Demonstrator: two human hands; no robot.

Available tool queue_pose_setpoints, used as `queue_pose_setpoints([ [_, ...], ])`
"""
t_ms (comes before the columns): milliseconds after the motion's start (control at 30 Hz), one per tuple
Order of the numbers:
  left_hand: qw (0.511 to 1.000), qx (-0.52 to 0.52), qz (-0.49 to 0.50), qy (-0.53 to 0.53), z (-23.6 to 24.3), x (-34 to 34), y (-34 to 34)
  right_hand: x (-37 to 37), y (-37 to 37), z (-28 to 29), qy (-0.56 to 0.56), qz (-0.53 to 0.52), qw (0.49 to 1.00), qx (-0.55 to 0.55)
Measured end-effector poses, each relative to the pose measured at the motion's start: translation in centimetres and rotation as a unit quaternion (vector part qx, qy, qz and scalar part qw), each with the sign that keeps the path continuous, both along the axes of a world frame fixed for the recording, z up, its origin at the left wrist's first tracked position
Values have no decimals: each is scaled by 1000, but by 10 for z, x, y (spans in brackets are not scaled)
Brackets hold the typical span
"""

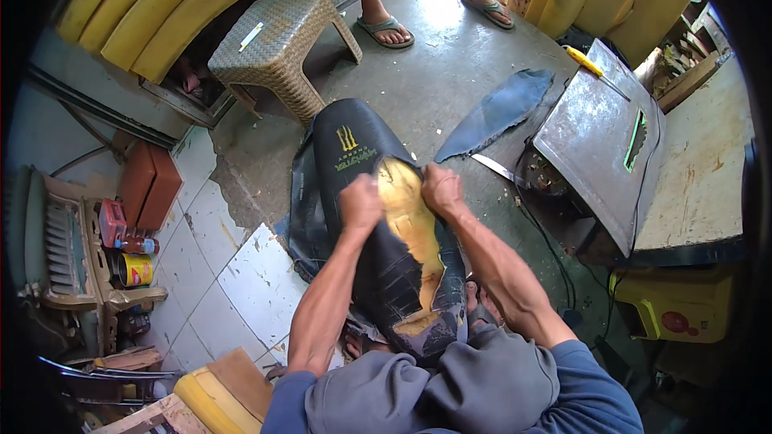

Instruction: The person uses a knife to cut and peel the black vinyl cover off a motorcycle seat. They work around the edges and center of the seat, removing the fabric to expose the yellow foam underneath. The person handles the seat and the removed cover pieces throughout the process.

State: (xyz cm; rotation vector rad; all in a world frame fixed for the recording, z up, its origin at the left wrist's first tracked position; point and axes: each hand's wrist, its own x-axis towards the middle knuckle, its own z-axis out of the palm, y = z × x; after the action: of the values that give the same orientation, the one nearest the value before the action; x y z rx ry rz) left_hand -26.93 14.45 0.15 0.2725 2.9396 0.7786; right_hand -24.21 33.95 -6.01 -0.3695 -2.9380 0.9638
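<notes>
A long black motorcycle seat [366, 253] lies lengthwise in front of me, its near end against my lap. Its cover is torn down the middle, and yellow foam [402, 205] shows through the ragged gap. My left hand [359, 205], slightly blurred, is closed in a fist at the left edge of the tear. On the opposite edge, my right hand [441, 190] is clenched on the seat cover [396, 143]. The exact finger grip is hidden on both sides. Black material hangs loose along the seat's left side.
A woven-pattern stool [277, 32] stands beyond the seat, near a person's sandalled feet [390, 32]. To the right lie a dark blue scrap [498, 112], a knife blade [494, 167], and a yellow-handled screwdriver [585, 60] on a metal panel [591, 124]. Cans and wooden pieces crowd the left.
</notes>
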Motion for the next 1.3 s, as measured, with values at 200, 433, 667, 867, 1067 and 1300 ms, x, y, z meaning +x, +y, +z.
queue_pose_setpoints([
  [200,823,498,260,-85,-30,54,-200,-8,21,7,-82,-137,986,-50],
  [433,721,537,395,-189,-97,69,-302,-7,14,16,-37,-90,994,-42],
  [667,875,26,477,-77,-106,61,-201,2,28,11,-18,-64,997,46],
  [867,937,-107,298,147,-22,97,-125,73,-29,25,17,-25,999,27],
  [1067,965,-109,237,39,-35,119,-55,95,-25,21,-10,-17,1000,0],
  [1300,975,-46,214,29,-79,117,-85,89,12,20,-65,1,996,-63],
])
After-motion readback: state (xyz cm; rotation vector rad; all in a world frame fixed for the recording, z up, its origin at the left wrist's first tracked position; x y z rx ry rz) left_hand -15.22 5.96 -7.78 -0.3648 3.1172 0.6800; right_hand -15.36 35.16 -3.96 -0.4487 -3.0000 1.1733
